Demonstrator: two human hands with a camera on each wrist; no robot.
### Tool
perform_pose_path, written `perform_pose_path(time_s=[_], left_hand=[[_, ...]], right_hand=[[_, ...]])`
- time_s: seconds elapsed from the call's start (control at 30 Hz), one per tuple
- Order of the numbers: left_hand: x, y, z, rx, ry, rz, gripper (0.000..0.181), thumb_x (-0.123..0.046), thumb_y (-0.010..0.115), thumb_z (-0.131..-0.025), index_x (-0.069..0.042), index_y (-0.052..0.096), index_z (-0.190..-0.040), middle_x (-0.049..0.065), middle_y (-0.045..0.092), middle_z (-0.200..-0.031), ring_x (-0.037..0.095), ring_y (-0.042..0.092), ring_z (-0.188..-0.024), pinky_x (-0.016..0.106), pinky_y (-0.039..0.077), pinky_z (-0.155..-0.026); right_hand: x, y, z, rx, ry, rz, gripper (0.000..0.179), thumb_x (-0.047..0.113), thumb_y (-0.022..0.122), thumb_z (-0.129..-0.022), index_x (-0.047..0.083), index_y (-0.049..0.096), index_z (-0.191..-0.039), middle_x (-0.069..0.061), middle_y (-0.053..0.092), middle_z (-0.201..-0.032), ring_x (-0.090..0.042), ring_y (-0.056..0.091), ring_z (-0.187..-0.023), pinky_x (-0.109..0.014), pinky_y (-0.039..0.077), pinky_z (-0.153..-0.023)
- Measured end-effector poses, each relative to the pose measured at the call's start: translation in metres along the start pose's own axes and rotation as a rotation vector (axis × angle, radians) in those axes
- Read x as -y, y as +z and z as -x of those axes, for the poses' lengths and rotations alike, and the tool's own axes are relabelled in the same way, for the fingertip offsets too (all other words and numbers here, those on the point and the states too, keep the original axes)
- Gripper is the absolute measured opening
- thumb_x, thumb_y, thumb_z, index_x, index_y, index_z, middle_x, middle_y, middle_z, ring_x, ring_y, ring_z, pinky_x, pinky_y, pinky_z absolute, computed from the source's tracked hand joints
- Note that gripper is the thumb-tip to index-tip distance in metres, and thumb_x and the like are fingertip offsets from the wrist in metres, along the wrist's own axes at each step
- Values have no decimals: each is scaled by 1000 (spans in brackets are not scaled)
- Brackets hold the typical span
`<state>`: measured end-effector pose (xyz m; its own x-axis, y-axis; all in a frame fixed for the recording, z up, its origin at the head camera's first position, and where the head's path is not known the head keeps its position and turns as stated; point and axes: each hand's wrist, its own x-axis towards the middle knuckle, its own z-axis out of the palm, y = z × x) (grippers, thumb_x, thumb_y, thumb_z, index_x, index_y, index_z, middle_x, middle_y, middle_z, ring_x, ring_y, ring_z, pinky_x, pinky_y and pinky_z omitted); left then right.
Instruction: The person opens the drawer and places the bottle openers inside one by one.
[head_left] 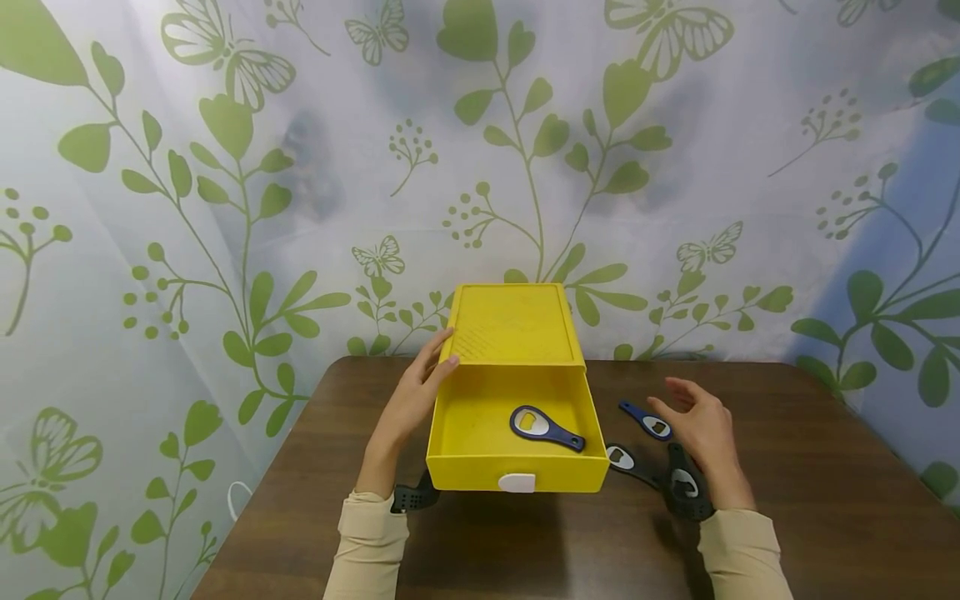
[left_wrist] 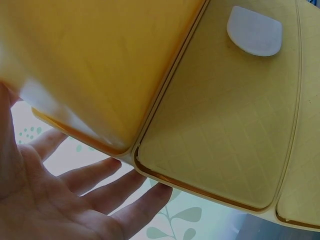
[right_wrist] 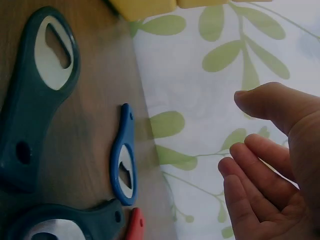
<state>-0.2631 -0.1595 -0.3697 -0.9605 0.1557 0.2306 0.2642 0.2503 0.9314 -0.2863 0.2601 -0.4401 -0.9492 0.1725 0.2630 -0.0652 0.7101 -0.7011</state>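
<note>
A yellow drawer box (head_left: 517, 325) stands on the table with its top drawer (head_left: 472, 425) pulled out. Inside that drawer lies a blue bottle opener (head_left: 547, 429). My left hand (head_left: 411, 400) rests against the left side of the box, fingers extended; the left wrist view shows those fingers (left_wrist: 142, 210) along the box's edge. To the right of the box, my right hand (head_left: 701, 425) is above the table, holding nothing, its thumb apart from the loosely bent fingers. Near it lie another blue bottle opener (right_wrist: 123, 160) and dark green bottle openers (right_wrist: 30, 115).
A red handle end (right_wrist: 135, 227) shows at the bottom of the right wrist view. The drawer front carries a white pull (head_left: 517, 482). Behind the brown table (head_left: 300, 500) hangs a leaf-patterned curtain (head_left: 337, 167).
</note>
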Motion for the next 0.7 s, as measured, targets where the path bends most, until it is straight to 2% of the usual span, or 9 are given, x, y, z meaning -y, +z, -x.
perform_pose_path(time_s=[0.13, 0.47, 0.7], left_hand=[[0, 0, 0, 6, -5, 0, 57, -47, 52, -107, -37, 34, -160, 7, 35, -164, 38, 37, -150, 60, 36, -117], [-1, 0, -1, 11, 6, 14, 58, -44, 53, -108, -34, 33, -161, 7, 34, -165, 38, 37, -150, 60, 37, -117], [0, -1, -1, 8, 16, 5, 60, -44, 53, -108, -32, 32, -162, 8, 34, -165, 38, 37, -150, 61, 35, -118]], right_hand=[[-6, 3, 0, 10, -13, 26, 64, 39, 74, -96, -2, 57, -142, -29, 60, -139, -49, 59, -124, -62, 49, -101], [-12, 9, -1, 69, -1, 45, 64, 33, 75, -95, -3, 55, -144, -30, 57, -141, -50, 57, -126, -63, 47, -102], [-19, 13, -2, 124, 17, 79, 66, 35, 73, -96, -6, 53, -144, -32, 54, -143, -51, 55, -126, -65, 45, -103]])
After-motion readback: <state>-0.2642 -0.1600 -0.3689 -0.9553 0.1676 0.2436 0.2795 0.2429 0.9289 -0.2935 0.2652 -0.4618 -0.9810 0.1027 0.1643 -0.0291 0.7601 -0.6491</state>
